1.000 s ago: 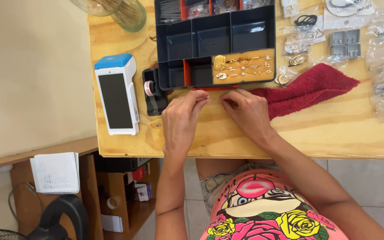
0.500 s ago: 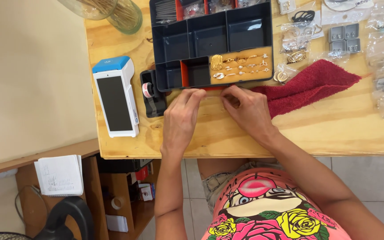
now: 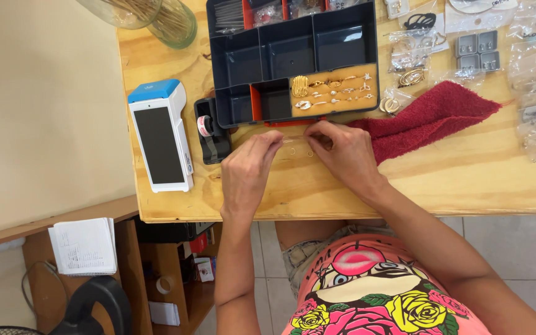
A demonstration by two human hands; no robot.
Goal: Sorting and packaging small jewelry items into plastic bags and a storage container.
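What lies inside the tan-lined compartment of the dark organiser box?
In the dark organiser box, the tan-lined compartment holds gold and silver jewellery pieces laid in rows, with a larger ribbed gold piece at its left end. Anything beneath the tan liner is covered.

A single head-worn camera looks almost straight down from above the person, fairly near, onto the front edge of the wooden tabletop point(image 3: 466, 180), taking in both hands at centre, the dark compartment box point(image 3: 293, 56) at the top, and the tiled floor point(image 3: 516, 242) below.
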